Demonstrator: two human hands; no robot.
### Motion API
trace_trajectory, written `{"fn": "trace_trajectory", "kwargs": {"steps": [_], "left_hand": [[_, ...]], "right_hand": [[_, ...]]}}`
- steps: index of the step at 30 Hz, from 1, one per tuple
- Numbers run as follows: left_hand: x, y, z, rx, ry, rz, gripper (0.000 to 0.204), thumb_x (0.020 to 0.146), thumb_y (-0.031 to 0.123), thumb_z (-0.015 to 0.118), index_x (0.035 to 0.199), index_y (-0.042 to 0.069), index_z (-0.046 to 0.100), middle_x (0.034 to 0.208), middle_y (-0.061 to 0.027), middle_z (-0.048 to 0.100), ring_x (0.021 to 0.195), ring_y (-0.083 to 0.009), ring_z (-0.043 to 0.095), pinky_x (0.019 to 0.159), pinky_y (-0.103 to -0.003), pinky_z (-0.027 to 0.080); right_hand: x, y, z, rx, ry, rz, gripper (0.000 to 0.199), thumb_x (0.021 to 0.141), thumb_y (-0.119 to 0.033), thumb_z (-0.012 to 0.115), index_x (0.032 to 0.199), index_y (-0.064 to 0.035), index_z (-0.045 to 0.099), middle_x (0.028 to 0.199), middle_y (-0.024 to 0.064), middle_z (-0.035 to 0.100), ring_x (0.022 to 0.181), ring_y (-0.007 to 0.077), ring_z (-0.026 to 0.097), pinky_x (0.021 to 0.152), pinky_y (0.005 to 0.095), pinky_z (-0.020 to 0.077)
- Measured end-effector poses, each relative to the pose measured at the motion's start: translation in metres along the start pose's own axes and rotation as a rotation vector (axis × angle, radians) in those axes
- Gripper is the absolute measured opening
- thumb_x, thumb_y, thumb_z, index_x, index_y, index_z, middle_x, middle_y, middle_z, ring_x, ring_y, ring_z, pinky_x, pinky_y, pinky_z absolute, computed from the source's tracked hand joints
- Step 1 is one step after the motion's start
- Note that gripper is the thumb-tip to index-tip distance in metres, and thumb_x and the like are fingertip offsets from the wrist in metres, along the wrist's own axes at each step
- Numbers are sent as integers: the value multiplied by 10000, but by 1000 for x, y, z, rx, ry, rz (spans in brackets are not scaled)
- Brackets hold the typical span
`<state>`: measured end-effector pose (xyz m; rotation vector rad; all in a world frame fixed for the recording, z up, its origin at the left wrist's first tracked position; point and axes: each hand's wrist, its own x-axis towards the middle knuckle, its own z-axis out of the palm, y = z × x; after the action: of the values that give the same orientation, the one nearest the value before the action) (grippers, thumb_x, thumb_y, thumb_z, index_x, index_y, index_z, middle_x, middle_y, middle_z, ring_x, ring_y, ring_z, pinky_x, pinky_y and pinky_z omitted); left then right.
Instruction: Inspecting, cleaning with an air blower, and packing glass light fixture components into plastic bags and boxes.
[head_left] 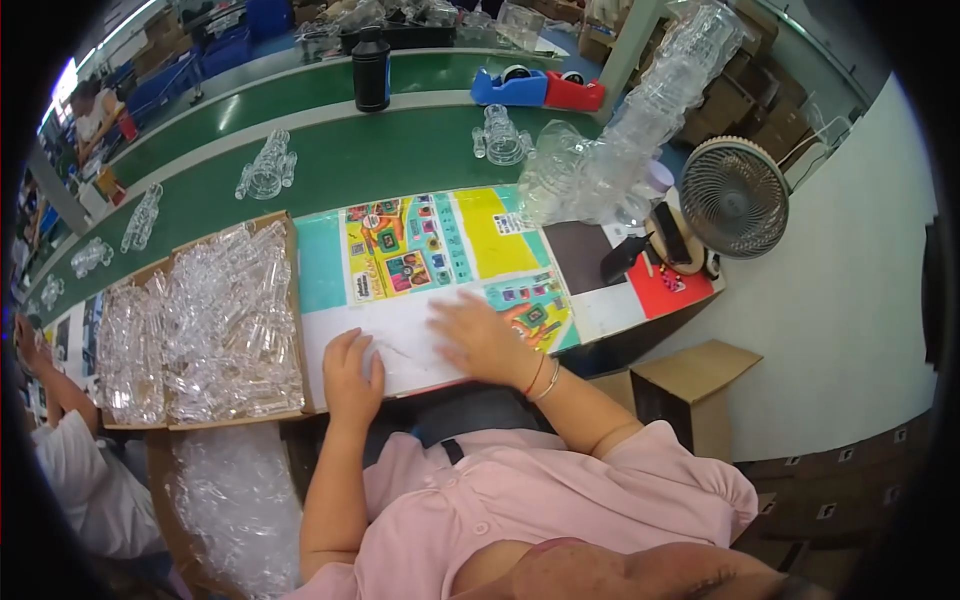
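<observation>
The person wears a soft pink shirt with short sleeves and small buttons, and thin bangles on the right hand

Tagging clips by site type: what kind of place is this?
Most likely a factory packing line. A long green conveyor belt carries clear plastic trays, a cardboard box beside the person holds many more, and both hands, left and right, rest flat on a colourful printed card.

Both hands, left hand and right hand, lay on the colourful printed sheet; left of it stood the cardboard tray of clear plastic pieces, right the small round desk fan, beyond it the black cylindrical bottle.
</observation>
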<state>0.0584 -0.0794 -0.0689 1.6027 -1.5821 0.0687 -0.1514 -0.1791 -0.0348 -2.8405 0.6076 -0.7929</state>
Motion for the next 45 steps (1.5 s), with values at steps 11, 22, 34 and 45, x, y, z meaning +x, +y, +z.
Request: {"fn": "trace_trajectory", "kwargs": {"steps": [11, 22, 34, 45], "left_hand": [[2, 0, 3, 60, 40, 1, 267, 728, 58, 617, 988, 16, 574, 1100, -184, 528, 1043, -362, 484, 901, -423, 394], [-2, -6, 5, 92, -35, 31, 316, 715, 149, 666, 982, 4, 577, 1038, -195, 557, 1036, -368, 497, 926, -430, 384], [-12, -7, 5, 40, -48, 20, 298, 734, 180, 642, 983, 29, 577, 1109, -162, 521, 1094, -346, 443, 983, -444, 323], [-16, -13, 7, 132, -21, -91, 377, 745, 284, 646, 1025, 40, 582, 1205, -184, 457, 1216, -365, 335, 1065, -511, 168]], "right_hand": [[-4, 41, -88, -119, 333, 228, 353, 791, -149, 627, 1119, -56, 535, 1232, 153, 484, 1135, 343, 452, 989, 417, 349], [-86, 26, -3, -292, 125, 327, 407, 821, -228, 564, 1179, -53, 480, 1304, 203, 394, 1195, 378, 368, 1035, 511, 212], [-66, -4, -8, -59, 284, 318, 311, 879, -154, 484, 1168, -38, 494, 1177, 168, 510, 1133, 315, 459, 1008, 414, 309], [-13, -145, -112, 1078, 748, -1364, 26, 693, -54, 640, 707, -34, 631, 656, 86, 609, 472, 234, 544, 484, 301, 471]]}}
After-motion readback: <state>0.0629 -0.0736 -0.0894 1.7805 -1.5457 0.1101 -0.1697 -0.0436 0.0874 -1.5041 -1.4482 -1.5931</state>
